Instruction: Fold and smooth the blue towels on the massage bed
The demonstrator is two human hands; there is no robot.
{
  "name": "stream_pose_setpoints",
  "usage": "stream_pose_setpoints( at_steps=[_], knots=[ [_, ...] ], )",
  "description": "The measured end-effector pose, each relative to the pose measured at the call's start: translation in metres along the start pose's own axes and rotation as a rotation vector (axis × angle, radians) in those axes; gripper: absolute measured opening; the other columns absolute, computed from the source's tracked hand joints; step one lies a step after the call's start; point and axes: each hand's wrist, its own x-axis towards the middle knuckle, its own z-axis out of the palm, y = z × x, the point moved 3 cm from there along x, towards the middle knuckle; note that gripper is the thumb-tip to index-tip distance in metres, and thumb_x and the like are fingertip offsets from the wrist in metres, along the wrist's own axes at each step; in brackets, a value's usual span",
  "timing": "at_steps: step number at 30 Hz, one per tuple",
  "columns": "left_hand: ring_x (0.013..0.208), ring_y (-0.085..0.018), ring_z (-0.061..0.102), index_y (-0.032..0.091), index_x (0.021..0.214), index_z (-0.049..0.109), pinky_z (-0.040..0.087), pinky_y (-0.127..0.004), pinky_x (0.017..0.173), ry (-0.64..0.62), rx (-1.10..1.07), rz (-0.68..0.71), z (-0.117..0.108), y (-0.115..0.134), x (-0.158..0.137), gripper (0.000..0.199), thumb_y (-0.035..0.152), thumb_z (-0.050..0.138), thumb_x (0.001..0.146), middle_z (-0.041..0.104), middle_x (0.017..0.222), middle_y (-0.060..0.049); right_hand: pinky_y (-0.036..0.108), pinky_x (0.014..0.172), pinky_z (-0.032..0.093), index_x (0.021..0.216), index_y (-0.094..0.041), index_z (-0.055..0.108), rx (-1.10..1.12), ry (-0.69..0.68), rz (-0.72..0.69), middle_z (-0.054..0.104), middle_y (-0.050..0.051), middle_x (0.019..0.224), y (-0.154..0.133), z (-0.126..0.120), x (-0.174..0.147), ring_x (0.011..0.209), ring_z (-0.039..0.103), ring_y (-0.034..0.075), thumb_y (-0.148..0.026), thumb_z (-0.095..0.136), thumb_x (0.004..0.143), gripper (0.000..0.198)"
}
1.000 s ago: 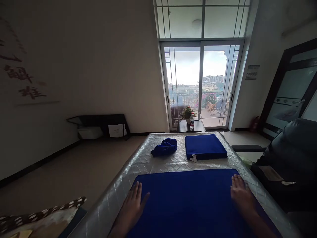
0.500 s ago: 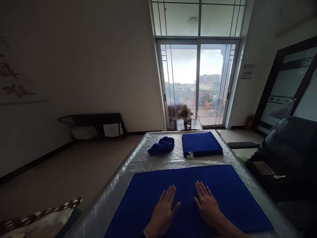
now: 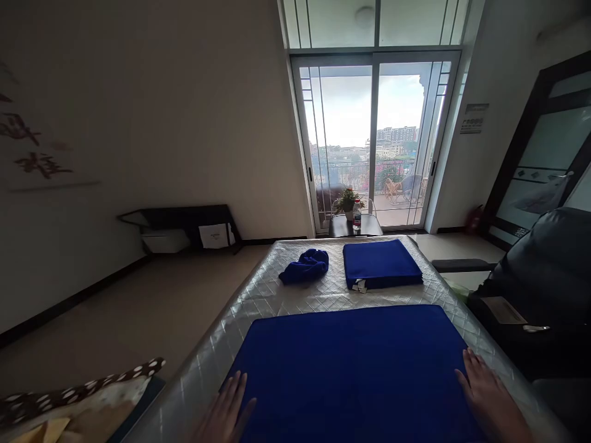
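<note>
A blue cloth (image 3: 351, 363) lies spread flat on a silvery quilted mattress (image 3: 258, 295). At its left edge rests my left hand (image 3: 227, 409), fingers stretched out and palm down. My right hand (image 3: 492, 394) lies on the opposite edge with its fingers extended, holding nothing. Farther back on the mattress are a crumpled blue cloth (image 3: 305, 267) and, to its right, a neatly folded stack of blue cloth (image 3: 382, 263) with white tags at its front left corner.
Beyond the mattress stands a small dark table (image 3: 364, 225) with a potted plant (image 3: 347, 202) and a bottle (image 3: 357, 215). A black armchair (image 3: 545, 271) is close on the right. Spotted bedding (image 3: 83, 400) shows at lower left. Glass sliding doors (image 3: 373, 141) are behind.
Both hands have moved apart from the middle of the spread cloth, the left to its left edge and the right to its right edge. The cloth looks flat in both.
</note>
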Motion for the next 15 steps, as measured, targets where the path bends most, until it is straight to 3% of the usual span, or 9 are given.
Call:
stream_pose_setpoints(
  at_steps=[2,4,8,10,12,15],
  knots=[
    [0.156,-0.022,0.031,0.029,0.167,0.012,0.034,-0.048,0.126,-0.032,-0.024,-0.012,-0.007,0.035,0.008,0.064,0.044,0.024,0.106,0.037,0.167,0.001,0.051,0.128,0.026,0.155,-0.01,0.05,-0.025,0.001,-0.046,0.042,0.015,0.165,-0.034,-0.012,-0.001,0.156,0.031,0.029,-0.045,0.015,0.095,0.078],
    [0.159,-0.023,0.025,0.024,0.167,0.016,0.032,-0.049,0.127,-0.043,-0.085,0.06,-0.011,0.085,0.016,0.064,0.051,0.022,0.109,0.025,0.172,-0.003,0.05,0.129,0.024,0.156,-0.011,0.049,-0.003,-0.041,-0.164,0.04,0.012,0.166,-0.085,-0.024,-0.005,0.157,0.029,0.027,-0.04,0.016,0.098,0.072],
    [0.158,-0.025,0.027,0.024,0.166,0.019,0.035,-0.047,0.127,-0.036,-0.141,0.456,-0.004,0.2,0.025,0.067,0.058,0.028,0.109,0.027,0.172,-0.005,0.044,0.129,0.028,0.161,-0.017,0.038,0.147,-0.153,-0.443,0.032,0.006,0.169,-0.198,-0.029,-0.024,0.158,0.027,0.024,-0.044,0.02,0.106,0.064],
    [0.157,-0.024,0.032,0.024,0.166,0.018,0.037,-0.045,0.126,-0.008,-0.129,0.616,0.006,0.236,0.025,0.066,0.056,0.029,0.109,0.03,0.17,-0.006,0.043,0.129,0.029,0.162,-0.018,0.036,0.194,-0.186,-0.567,0.032,0.006,0.168,-0.236,-0.021,-0.033,0.157,0.03,0.025,-0.043,0.026,0.107,0.061],
    [0.155,-0.024,0.037,0.025,0.166,0.016,0.04,-0.044,0.124,0.031,-0.114,0.701,0.017,0.248,0.023,0.066,0.056,0.031,0.109,0.034,0.169,-0.006,0.045,0.128,0.031,0.161,-0.019,0.036,0.212,-0.204,-0.631,0.032,0.007,0.168,-0.252,-0.009,-0.04,0.156,0.032,0.026,-0.044,0.029,0.108,0.06],
    [0.151,-0.026,0.044,0.028,0.166,0.02,0.045,-0.043,0.121,0.053,-0.087,0.686,0.029,0.221,0.021,0.068,0.059,0.035,0.107,0.04,0.166,-0.006,0.045,0.128,0.032,0.161,-0.018,0.037,0.211,-0.219,-0.595,0.03,0.006,0.169,-0.233,0.004,-0.04,0.156,0.031,0.027,-0.052,0.028,0.107,0.064]
  ],
)
